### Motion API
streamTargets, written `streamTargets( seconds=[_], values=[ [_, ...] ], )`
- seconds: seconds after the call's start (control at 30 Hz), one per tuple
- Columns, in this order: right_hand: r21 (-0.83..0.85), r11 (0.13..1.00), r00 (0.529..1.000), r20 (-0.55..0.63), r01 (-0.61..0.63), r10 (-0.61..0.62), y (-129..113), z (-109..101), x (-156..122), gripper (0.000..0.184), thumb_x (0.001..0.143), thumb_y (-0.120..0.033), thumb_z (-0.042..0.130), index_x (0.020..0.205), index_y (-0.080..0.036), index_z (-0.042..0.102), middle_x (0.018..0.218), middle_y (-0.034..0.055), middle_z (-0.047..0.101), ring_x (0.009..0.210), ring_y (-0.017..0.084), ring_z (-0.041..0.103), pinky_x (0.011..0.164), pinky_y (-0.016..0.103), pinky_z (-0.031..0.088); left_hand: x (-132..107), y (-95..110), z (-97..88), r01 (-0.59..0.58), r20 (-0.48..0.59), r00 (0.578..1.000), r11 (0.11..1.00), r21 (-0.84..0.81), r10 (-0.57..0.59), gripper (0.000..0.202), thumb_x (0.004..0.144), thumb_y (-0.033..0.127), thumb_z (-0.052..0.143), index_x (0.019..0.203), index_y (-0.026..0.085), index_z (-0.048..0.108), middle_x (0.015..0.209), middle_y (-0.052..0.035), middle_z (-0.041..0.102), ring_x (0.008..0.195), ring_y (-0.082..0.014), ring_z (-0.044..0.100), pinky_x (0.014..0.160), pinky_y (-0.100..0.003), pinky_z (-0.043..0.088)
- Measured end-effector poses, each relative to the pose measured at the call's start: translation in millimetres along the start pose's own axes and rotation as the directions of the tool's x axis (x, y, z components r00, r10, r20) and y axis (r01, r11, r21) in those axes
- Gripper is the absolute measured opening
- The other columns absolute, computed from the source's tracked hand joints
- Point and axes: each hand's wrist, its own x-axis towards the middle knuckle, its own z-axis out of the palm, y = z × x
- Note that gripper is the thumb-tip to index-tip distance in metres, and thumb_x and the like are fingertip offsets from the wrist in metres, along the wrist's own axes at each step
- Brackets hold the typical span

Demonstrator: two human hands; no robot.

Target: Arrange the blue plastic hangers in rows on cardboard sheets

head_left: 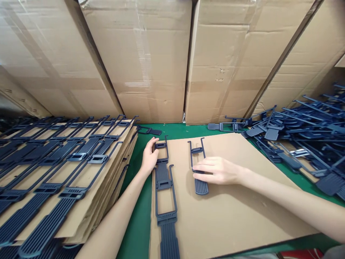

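A flat cardboard sheet lies in front of me, bearing dark blue plastic frame pieces, each with two hooked arms and a ribbed tongue. Along its left edge, one frame piece lies above another frame piece, end to end and overlapping. My left hand closes its fingers on the left arm of the upper one. To the right, my right hand lies across the middle of a third frame piece, fingers closed over it. My right thumb is hidden.
At left stands a stack of cardboard sheets topped with rows of similar pieces. A tangled heap of them fills the right side. Several large cartons form a wall behind the green table. Loose pieces lie at the back.
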Motion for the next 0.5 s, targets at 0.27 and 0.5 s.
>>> streamTargets(
  seconds=[0.27,0.5],
  values=[
    [0.069,0.977,0.969,0.158,-0.202,0.19,2.1,-14.6,-7.4,0.038,0.089,-0.003,0.035,0.109,-0.017,0.065,0.108,0.012,0.067,0.1,0.019,0.06,0.084,0.036,0.049,1.4,-2.1,-0.2,-0.026,-0.001,1.0,0.999,0.021,0.026,0.052,0.064,0.005,0.046,0.11,0.022,0.063,0.138,-0.0047,0.049,0.135,-0.0239,0.037,0.116,-0.041,0.022],
    [0.066,0.915,0.906,0.184,-0.398,0.38,-4.1,-9.8,4.8,0.027,0.096,-0.035,0.046,0.106,-0.018,0.065,0.094,0.009,0.065,0.086,0.021,0.06,0.079,0.035,0.047,1.1,-2.4,-0.7,-0.037,-0.003,0.999,0.999,0.038,0.037,0.051,0.064,0.005,0.047,0.109,0.022,0.063,0.138,-0.0045,0.05,0.135,-0.0241,0.038,0.116,-0.041,0.023]
  ],
)
